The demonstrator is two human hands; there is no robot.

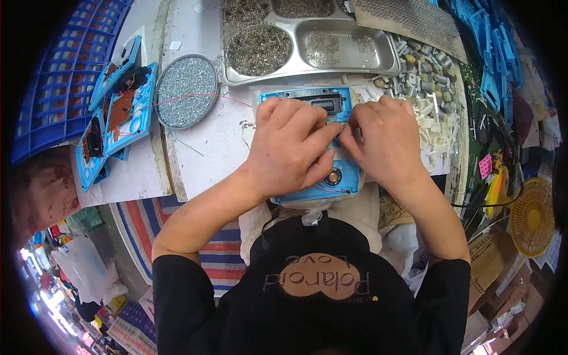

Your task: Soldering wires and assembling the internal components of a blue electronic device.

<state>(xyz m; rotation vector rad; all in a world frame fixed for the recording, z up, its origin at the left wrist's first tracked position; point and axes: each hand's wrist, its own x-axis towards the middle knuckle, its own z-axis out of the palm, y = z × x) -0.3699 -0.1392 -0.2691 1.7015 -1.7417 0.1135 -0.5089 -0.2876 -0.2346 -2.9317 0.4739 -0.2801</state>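
A blue plastic housing [349,184] lies at the table's front edge, partly covered by my hands. A black rectangular part [326,105] sits in its far end, and a small round speaker-like part [333,176] with thin wires sits in its near end. Over the housing's left side, my left hand [290,145] is closed, thumb and forefinger brought together near the middle. My right hand [386,139] is closed too, its fingertips meeting the left ones there. Whatever small thing the fingertips pinch is hidden.
A round dish of small metal screws [187,90] stands left. Behind is a steel compartment tray [307,76] with small metal parts. Small motors and white plastic pieces [433,115] are heaped right. More blue housings [139,115] with wires lie left; a blue crate [53,89] stands beyond.
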